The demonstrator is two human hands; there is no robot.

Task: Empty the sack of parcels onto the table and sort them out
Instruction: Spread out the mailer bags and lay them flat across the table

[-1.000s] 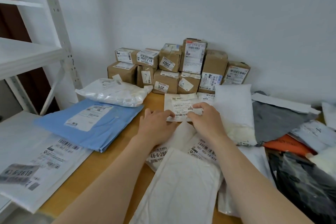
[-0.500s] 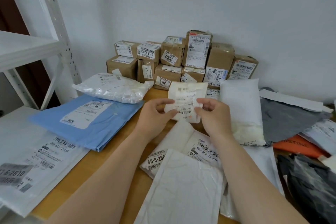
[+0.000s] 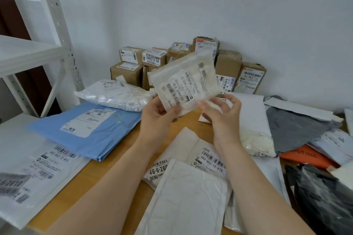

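Observation:
A small white plastic parcel (image 3: 185,84) with a printed label is up in the air above the wooden table (image 3: 118,160), tilted, in front of the stacked cardboard boxes (image 3: 228,65). My left hand (image 3: 158,118) pinches its lower left corner, thumb on the label side. My right hand (image 3: 222,118) hovers just below the parcel's lower right corner with fingers loosely spread and nothing in them. No sack is in view.
A blue mailer (image 3: 86,129), a white padded bag (image 3: 114,95) and a large white mailer (image 3: 28,168) lie left. White envelopes (image 3: 187,196) lie under my forearms. Right are a white pillow parcel (image 3: 254,120), grey bag (image 3: 294,131), orange packet (image 3: 303,156) and black bag (image 3: 321,196). A white rack (image 3: 57,25) stands far left.
The small parcel went from lying on the table under both hands to raised and turned in the air. My right hand has let go of it; the left still holds it.

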